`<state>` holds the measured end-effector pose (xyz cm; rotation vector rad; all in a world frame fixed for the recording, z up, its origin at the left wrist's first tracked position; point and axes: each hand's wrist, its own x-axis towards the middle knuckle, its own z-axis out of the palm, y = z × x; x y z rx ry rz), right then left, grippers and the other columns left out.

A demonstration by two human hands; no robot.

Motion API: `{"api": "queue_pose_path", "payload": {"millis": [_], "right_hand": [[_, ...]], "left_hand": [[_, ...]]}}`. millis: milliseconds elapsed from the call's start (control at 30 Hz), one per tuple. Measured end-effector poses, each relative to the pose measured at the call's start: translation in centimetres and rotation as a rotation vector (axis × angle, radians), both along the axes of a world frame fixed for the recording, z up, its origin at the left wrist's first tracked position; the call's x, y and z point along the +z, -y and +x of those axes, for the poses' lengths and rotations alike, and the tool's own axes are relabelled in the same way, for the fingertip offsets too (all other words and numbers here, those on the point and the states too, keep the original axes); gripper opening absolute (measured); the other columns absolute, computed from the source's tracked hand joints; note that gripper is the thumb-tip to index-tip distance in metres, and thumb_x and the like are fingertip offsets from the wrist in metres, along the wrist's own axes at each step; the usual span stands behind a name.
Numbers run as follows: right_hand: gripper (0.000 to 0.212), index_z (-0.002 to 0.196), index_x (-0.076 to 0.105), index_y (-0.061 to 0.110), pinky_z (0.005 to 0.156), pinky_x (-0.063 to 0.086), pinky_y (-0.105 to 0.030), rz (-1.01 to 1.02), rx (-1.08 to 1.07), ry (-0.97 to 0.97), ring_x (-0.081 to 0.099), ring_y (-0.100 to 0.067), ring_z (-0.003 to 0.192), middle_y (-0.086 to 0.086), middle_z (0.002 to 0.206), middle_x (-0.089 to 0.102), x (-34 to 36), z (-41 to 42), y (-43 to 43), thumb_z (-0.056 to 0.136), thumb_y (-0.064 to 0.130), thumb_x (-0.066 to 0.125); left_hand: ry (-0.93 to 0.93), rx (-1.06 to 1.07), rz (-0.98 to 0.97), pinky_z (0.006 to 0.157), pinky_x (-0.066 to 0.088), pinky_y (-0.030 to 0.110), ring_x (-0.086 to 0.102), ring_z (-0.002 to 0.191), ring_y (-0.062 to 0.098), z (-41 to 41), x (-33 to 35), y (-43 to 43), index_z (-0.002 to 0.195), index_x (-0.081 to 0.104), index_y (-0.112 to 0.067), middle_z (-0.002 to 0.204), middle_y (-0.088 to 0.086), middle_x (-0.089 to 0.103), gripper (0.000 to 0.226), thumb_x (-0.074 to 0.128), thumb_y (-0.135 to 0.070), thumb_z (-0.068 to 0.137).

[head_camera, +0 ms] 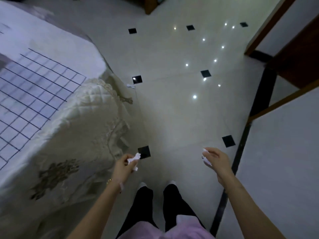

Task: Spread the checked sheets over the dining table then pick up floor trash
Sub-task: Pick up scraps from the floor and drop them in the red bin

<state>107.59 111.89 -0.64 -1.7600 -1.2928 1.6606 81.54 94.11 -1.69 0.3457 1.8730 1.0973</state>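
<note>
Head view: checked sheet (34,87) lies spread on the covered dining table (72,135) at left. Left hand (124,167) is closed around a crumpled paper wad (133,159); right hand (215,160) pinches another white scrap (205,156). 1 more small white scrap (130,86) sits on the floor (172,118) beside the tablecloth edge. Likely light, soft, crushable; a fingertip pinch anywhere should do.

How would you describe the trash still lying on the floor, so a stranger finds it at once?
Start at the table on the left and follow its hanging cloth's edge to the floor. A small white scrap lies there beside a black tile, the only trash not held in a hand.
</note>
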Motion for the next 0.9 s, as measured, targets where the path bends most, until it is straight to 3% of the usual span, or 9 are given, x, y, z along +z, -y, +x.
{"api": "queue_pose_path", "payload": {"millis": [100,200,267,300,400,500,667,767,900], "right_hand": [[0.013,0.096,0.067,0.002,0.058,0.052,-0.018,-0.063,0.055,0.064,0.058,-0.020,0.066,-0.012,0.074,0.065,-1.0,1.1,2.9,0.088,0.010,0.063],[0.012,0.095,0.068,0.000,0.056,0.050,-0.019,-0.159,0.130,0.088,0.057,-0.021,0.067,-0.016,0.074,0.064,-2.4,1.6,4.1,0.087,0.006,0.063],[0.009,0.091,0.068,0.000,0.057,0.049,-0.021,-0.184,0.198,0.119,0.056,-0.022,0.067,-0.015,0.071,0.063,-2.8,1.5,3.8,0.086,0.004,0.063],[0.006,0.087,0.068,0.001,0.055,0.048,-0.020,-0.187,0.245,0.125,0.055,-0.021,0.064,-0.014,0.066,0.062,-2.9,1.2,3.3,0.085,0.003,0.063],[0.011,0.076,0.065,0.002,0.053,0.045,-0.017,-0.183,0.455,0.133,0.047,-0.013,0.048,-0.005,0.049,0.054,-2.8,-0.6,1.2,0.086,0.003,0.061],[0.017,0.071,0.062,0.008,0.055,0.045,-0.017,-0.153,0.654,0.133,0.045,-0.011,0.047,-0.003,0.051,0.053,-2.9,-3.0,-0.8,0.087,0.005,0.061],[0.005,0.087,0.067,0.003,0.060,0.048,-0.023,-0.118,0.953,0.176,0.052,-0.021,0.062,-0.015,0.070,0.059,-4.4,-6.8,-1.6,0.086,0.006,0.063],[0.011,0.078,0.069,-0.001,0.067,0.047,-0.029,-0.060,1.194,0.247,0.056,-0.024,0.066,-0.016,0.068,0.061,-5.6,-8.2,0.2,0.084,0.008,0.066],[0.026,0.067,0.066,-0.005,0.066,0.042,-0.030,-0.014,1.542,0.370,0.053,-0.023,0.063,-0.013,0.060,0.059,-6.6,-10.3,6.3,0.085,0.015,0.067]], "left_hand": [[-0.003,0.076,-0.019,0.058,0.045,0.025,0.054,0.054,0.007,0.2,0.9,4.5,0.072,0.059,-0.013,0.051,-0.007,0.058,0.046,0.065,-0.054,0.053],[-0.014,0.193,-0.002,0.051,0.046,0.016,0.053,0.053,0.005,0.8,1.0,8.6,0.074,0.063,-0.016,0.063,-0.003,0.057,0.016,0.070,-0.030,0.074],[-0.053,0.315,-0.014,0.048,0.045,0.014,0.054,0.054,0.009,1.3,0.9,10.8,0.074,0.063,-0.014,0.062,-0.003,0.059,0.011,0.066,-0.011,0.085],[-0.068,0.390,-0.023,0.049,0.045,0.017,0.053,0.056,0.013,1.7,1.0,11.6,0.074,0.062,-0.011,0.055,-0.006,0.059,0.011,0.067,-0.011,0.084],[-0.070,0.609,-0.019,0.060,0.046,0.027,0.053,0.056,0.014,3.6,2.3,13.1,0.072,0.060,-0.009,0.046,-0.009,0.062,0.030,0.069,-0.036,0.064],[-0.100,0.768,-0.012,0.061,0.046,0.028,0.054,0.055,0.013,6.8,3.1,14.4,0.072,0.061,-0.008,0.046,-0.005,0.061,0.044,0.068,-0.048,0.055],[-0.088,1.133,0.019,0.062,0.045,0.030,0.050,0.055,0.014,14.2,2.5,16.8,0.071,0.060,-0.007,0.054,-0.002,0.055,0.028,0.075,-0.030,0.076],[-0.029,1.349,0.000,0.059,0.043,0.027,0.049,0.055,0.015,20.5,1.9,19.0,0.071,0.058,-0.007,0.064,0.005,0.052,0.026,0.074,-0.026,0.078],[0.123,1.627,-0.056,0.057,0.038,0.025,0.047,0.054,0.015,30.0,0.2,22.7,0.065,0.054,-0.013,0.062,0.003,0.051,0.029,0.071,-0.032,0.080]]}}
